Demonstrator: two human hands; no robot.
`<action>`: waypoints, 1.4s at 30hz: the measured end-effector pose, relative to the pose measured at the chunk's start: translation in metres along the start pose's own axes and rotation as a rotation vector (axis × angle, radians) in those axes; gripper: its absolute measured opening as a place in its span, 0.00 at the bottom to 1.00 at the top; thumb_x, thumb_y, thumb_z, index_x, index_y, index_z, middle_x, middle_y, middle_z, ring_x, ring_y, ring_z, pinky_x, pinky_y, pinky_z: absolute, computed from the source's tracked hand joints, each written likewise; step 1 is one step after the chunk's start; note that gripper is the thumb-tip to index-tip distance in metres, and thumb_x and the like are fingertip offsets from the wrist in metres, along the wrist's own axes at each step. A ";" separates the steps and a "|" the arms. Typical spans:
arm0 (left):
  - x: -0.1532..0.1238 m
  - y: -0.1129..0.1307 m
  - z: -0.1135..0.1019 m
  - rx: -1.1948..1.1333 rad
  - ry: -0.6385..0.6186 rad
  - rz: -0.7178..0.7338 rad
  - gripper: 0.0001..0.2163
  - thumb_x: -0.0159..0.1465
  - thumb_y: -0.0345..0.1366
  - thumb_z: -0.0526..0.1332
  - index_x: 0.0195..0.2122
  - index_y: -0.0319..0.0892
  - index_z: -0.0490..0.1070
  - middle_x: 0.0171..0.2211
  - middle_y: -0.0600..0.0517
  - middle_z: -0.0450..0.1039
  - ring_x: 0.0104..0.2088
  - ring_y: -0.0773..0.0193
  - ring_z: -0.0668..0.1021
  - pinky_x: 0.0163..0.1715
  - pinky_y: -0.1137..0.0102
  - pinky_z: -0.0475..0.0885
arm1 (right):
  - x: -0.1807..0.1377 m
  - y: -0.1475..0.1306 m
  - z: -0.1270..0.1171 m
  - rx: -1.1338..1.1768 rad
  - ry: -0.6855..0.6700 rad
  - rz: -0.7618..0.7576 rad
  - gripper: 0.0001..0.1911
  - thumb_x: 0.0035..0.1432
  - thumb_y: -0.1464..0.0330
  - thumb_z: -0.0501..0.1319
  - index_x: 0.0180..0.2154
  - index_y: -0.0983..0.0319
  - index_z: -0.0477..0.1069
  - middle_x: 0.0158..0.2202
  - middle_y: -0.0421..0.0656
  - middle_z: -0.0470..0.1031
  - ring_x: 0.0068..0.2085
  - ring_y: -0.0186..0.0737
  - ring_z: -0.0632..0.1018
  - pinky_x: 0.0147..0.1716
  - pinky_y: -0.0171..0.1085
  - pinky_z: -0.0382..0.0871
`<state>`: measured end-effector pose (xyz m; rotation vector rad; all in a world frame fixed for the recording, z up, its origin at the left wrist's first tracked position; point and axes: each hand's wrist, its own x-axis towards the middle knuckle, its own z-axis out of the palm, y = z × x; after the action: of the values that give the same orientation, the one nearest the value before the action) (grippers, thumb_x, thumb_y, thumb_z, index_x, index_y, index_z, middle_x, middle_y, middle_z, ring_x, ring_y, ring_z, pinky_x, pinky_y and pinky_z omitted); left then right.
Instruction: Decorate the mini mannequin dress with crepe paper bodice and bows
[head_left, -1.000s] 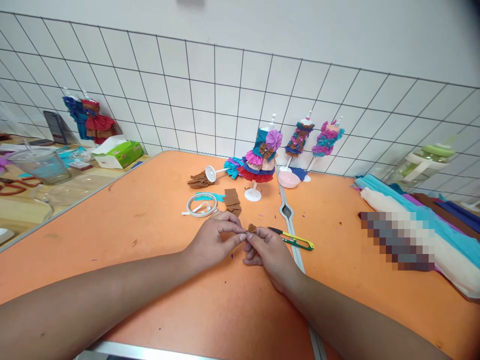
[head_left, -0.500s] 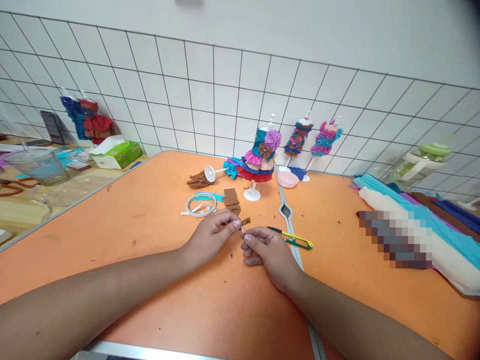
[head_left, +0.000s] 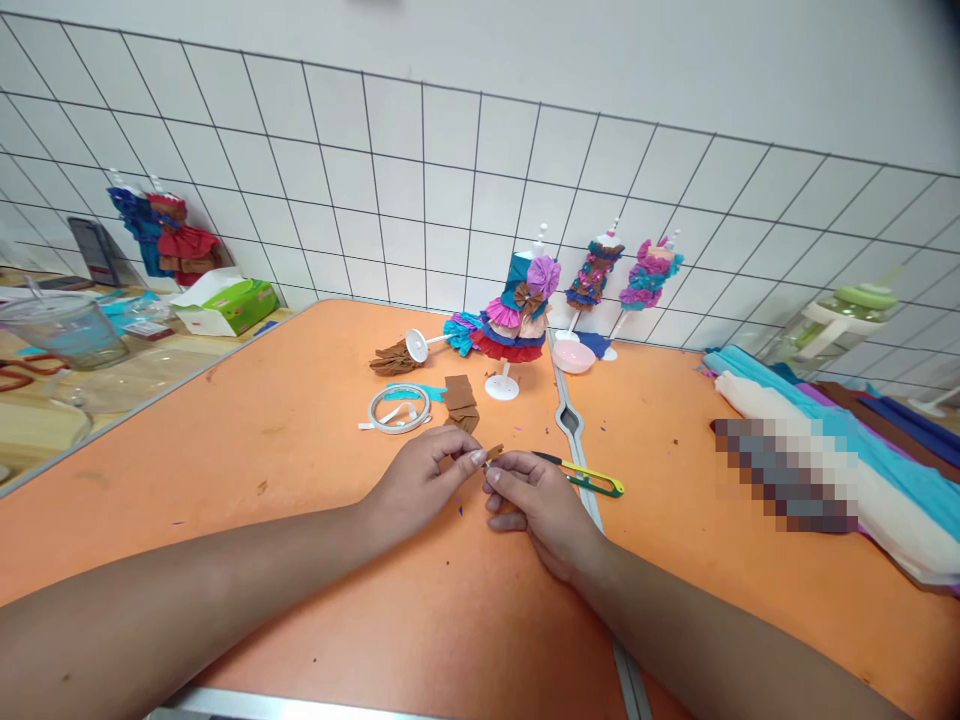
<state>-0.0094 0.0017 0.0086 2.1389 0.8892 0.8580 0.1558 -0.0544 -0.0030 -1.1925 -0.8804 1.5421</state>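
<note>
My left hand [head_left: 426, 470] and my right hand [head_left: 538, 500] meet over the middle of the orange table, thumbs and index fingers pinched together. A small brown piece of crepe paper [head_left: 495, 451] shows between their fingertips, with a bit of white at the pinch; most of it is hidden. Left of it lie cut brown crepe paper squares [head_left: 460, 392] and a roll of double-sided tape [head_left: 373, 412] with loose white strips and a blue paper strip. Yellow-and-green thread snips [head_left: 596, 478] rest just beyond my right hand.
A mini dress form [head_left: 517, 310] in ruffled paper stands ahead, near a pink bowl [head_left: 574, 357] and a toppled form with a white base [head_left: 416, 346]. Crepe paper rolls [head_left: 810, 440] lie right. A tissue box [head_left: 236, 305] stands left. A metal seam [head_left: 589, 515] crosses the table.
My fingertips have drawn closer together, and the white strip between them is now mostly covered. The view has shifted slightly; objects on the table stay put.
</note>
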 end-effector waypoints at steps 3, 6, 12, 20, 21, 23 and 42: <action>-0.002 0.003 0.000 -0.018 -0.016 0.031 0.14 0.68 0.42 0.52 0.30 0.41 0.70 0.29 0.53 0.72 0.33 0.64 0.73 0.36 0.71 0.67 | 0.001 -0.001 -0.004 0.053 -0.076 0.024 0.15 0.47 0.60 0.70 0.33 0.62 0.72 0.28 0.37 0.70 0.28 0.29 0.72 0.24 0.29 0.73; -0.006 0.006 -0.002 -0.071 -0.042 0.081 0.15 0.68 0.41 0.51 0.29 0.40 0.68 0.27 0.54 0.70 0.31 0.66 0.72 0.34 0.72 0.67 | -0.001 -0.001 -0.007 0.112 -0.167 0.052 0.14 0.46 0.62 0.71 0.32 0.62 0.72 0.27 0.37 0.69 0.27 0.29 0.71 0.23 0.29 0.73; -0.010 0.005 -0.003 -0.042 -0.068 0.117 0.13 0.69 0.38 0.49 0.31 0.41 0.67 0.26 0.54 0.69 0.28 0.67 0.72 0.31 0.73 0.66 | -0.009 -0.005 -0.006 0.112 -0.201 0.057 0.13 0.47 0.63 0.70 0.32 0.62 0.72 0.28 0.37 0.69 0.26 0.28 0.69 0.20 0.29 0.72; -0.009 0.000 -0.010 0.278 0.030 0.359 0.06 0.67 0.32 0.55 0.35 0.42 0.71 0.29 0.54 0.73 0.32 0.65 0.72 0.35 0.70 0.64 | -0.010 -0.009 -0.018 -0.017 -0.138 -0.063 0.23 0.45 0.70 0.63 0.47 0.55 0.69 0.47 0.44 0.69 0.41 0.39 0.73 0.31 0.36 0.74; -0.010 -0.001 -0.011 0.320 0.006 0.386 0.06 0.67 0.32 0.55 0.36 0.42 0.71 0.29 0.54 0.74 0.33 0.65 0.72 0.36 0.69 0.64 | -0.012 -0.010 -0.019 -0.080 -0.161 -0.134 0.25 0.46 0.69 0.63 0.49 0.55 0.68 0.51 0.45 0.68 0.47 0.41 0.72 0.38 0.38 0.73; -0.010 0.000 -0.013 0.381 -0.036 0.432 0.06 0.66 0.31 0.55 0.36 0.42 0.71 0.31 0.53 0.75 0.33 0.64 0.72 0.36 0.68 0.63 | -0.015 -0.012 -0.018 -0.283 -0.176 -0.257 0.27 0.49 0.67 0.64 0.53 0.53 0.67 0.56 0.44 0.67 0.56 0.44 0.68 0.48 0.42 0.68; -0.008 0.002 -0.007 0.214 -0.132 0.201 0.08 0.65 0.38 0.57 0.40 0.45 0.75 0.41 0.50 0.74 0.44 0.59 0.73 0.46 0.64 0.67 | -0.014 -0.018 -0.016 -0.963 0.050 -0.618 0.04 0.58 0.70 0.61 0.32 0.57 0.74 0.36 0.40 0.77 0.42 0.41 0.74 0.43 0.41 0.65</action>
<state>-0.0187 -0.0038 0.0117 2.4727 0.7362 0.7349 0.1771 -0.0627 0.0133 -1.3808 -1.8512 0.5501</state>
